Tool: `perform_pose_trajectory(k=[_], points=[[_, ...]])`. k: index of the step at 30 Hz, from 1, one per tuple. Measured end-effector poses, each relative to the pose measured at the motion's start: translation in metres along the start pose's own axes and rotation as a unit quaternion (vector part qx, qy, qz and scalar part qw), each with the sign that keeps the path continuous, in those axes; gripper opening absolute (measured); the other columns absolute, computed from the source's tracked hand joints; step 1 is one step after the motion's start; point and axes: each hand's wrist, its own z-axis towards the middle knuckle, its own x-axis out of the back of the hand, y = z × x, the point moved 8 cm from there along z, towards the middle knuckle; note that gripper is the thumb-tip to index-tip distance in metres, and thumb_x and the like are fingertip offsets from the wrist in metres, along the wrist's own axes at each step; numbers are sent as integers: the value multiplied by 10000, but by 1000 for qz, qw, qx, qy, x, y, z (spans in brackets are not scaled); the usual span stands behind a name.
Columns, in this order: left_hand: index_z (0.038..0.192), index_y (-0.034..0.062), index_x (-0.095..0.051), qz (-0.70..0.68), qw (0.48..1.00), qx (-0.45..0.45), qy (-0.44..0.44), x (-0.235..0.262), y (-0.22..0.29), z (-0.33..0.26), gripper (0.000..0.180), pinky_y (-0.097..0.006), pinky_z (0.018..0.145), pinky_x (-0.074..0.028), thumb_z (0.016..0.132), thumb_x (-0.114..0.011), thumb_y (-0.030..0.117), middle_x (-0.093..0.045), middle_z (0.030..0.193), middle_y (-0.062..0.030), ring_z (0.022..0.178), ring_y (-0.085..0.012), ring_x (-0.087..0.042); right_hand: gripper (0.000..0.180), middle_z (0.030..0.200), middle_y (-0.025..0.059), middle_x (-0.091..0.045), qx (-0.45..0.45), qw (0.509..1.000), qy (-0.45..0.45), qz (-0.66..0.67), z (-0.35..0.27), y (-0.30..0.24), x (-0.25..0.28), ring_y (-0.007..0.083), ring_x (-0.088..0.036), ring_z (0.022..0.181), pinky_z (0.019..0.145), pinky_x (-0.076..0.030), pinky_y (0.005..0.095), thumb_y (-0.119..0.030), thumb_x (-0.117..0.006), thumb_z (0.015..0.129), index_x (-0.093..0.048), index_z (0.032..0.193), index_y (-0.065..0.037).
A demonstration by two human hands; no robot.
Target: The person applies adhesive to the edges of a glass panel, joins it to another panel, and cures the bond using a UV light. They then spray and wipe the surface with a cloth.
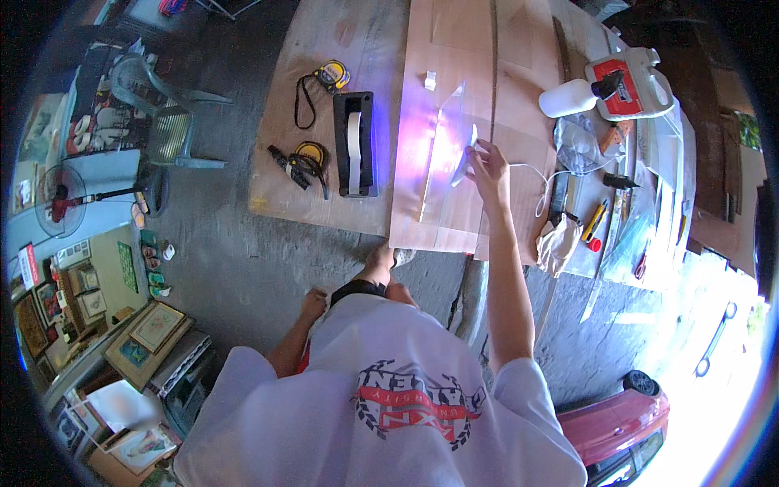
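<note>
My right hand [489,172] grips a slim white lamp [466,156], its fingers closed on the near edge. A white cord [526,166] trails from it to the right. Violet-white light from the lamp falls on a clear pane [448,217] lying on the brown board, and glare hides part of the pane. A thin strip-like edge [430,174] runs along the pane's left side. Beyond it sits a small white block [429,79]. Down beside my hip, my left hand [315,303] hangs with curled fingers, away from the table, with nothing visible in it.
Left on the table are a black tape dispenser [355,191] and two yellow-black tape measures [333,75] [310,154]. At right stand a white bottle [565,99] and a jug [637,81], near a cutter [595,219] and a cloth glove [558,243]. A plastic chair [174,122] stands left.
</note>
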Motion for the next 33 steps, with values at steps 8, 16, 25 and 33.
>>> perform_pose_trajectory(k=[8,16,25,33], points=[[1072,12,-645,-8,986,-168,-21,24,50,4,254,-371,691,-554,963,-624,241,-723,912,-138,776,-211,-703,530,926,138,-766,28,997,23,-64,62,0,3,138,-713,790,664,-559,289,-315,-805,896,-642,1260,35],[1130,20,-654,-123,980,-153,-8,25,152,-26,332,-372,751,-544,1026,-587,327,-725,931,-125,830,-232,-698,533,942,152,-769,23,993,3,-114,80,4,3,162,-725,792,663,-569,304,-325,-796,895,-645,1264,28],[1063,17,-652,337,929,-149,-33,105,239,-210,344,-530,816,-518,980,-543,333,-691,1012,-258,942,-454,-666,484,1011,48,-679,-68,987,-115,88,39,-2,26,134,-660,865,766,-611,358,-262,-675,982,-560,1378,-9],[1087,20,-630,-28,775,-593,-214,37,495,-403,243,-384,758,-533,991,-640,243,-654,1013,-146,927,-272,-673,596,1161,88,-641,-44,978,-199,55,24,-16,49,161,-649,951,839,-602,375,-324,-632,999,-466,1488,-25]])
